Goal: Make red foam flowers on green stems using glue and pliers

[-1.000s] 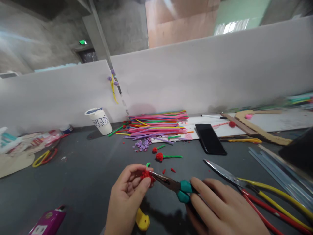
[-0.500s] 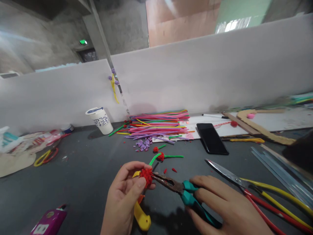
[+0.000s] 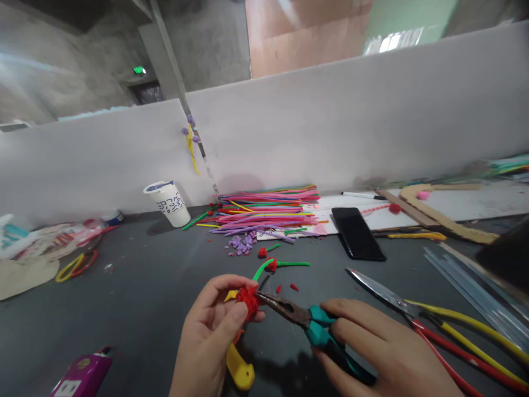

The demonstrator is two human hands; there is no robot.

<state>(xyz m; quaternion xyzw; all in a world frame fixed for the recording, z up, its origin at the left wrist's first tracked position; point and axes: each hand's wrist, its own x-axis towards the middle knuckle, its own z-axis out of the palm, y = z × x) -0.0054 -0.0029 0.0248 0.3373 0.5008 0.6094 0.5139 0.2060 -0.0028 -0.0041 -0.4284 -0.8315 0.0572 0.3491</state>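
Note:
Between the thumb and fingers of my left hand (image 3: 210,331) is a fuzzy red pipe-cleaner ball (image 3: 247,302). A green pipe-cleaner stem (image 3: 263,268) shows just above it. My right hand (image 3: 380,347) is wrapped round teal-handled needle-nose pliers (image 3: 318,331), whose rusty tips touch the right side of the ball. Under my left hand lies a yellow-handled tool (image 3: 239,370), mostly hidden. Beyond my hands are a red ball with a green stem (image 3: 271,264), a smaller one (image 3: 263,252) and small red cut pieces (image 3: 293,287).
Bundled coloured pipe cleaners (image 3: 268,212) lie at the back beside purple snippets (image 3: 241,243). A white cup (image 3: 169,205) stands left of them, a phone (image 3: 359,234) right. Large scissors (image 3: 407,309) lie by my right hand. Small scissors (image 3: 76,266) and a purple object (image 3: 82,375) are left.
The plier tips stay at the red ball, which looks slightly turned in my left fingers. Everything else looks the same.

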